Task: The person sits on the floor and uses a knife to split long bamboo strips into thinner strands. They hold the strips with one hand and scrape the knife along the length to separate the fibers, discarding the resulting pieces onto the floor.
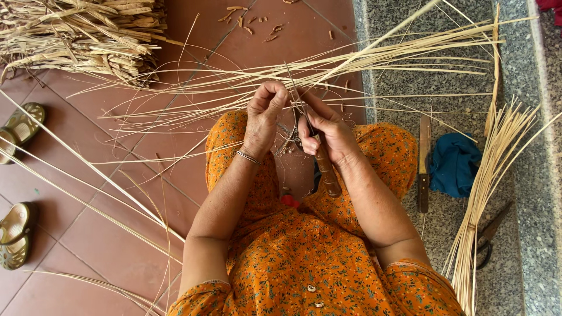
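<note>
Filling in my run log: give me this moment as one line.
left hand: pinches thin pale bamboo strips | right hand: grips wooden-handled knife, blade at strips | second knife: on floor

Thin pale cane strips [351, 61] fanned across lap; wood-handled knife [323, 164] blade up vs strip

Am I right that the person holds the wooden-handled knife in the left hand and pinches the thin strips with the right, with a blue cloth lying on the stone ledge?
Not quite: the hands are swapped. In the head view, the right hand grips the wooden-handled knife, and the left hand pinches the thin strips. The blue cloth does lie on the stone ledge.
</note>
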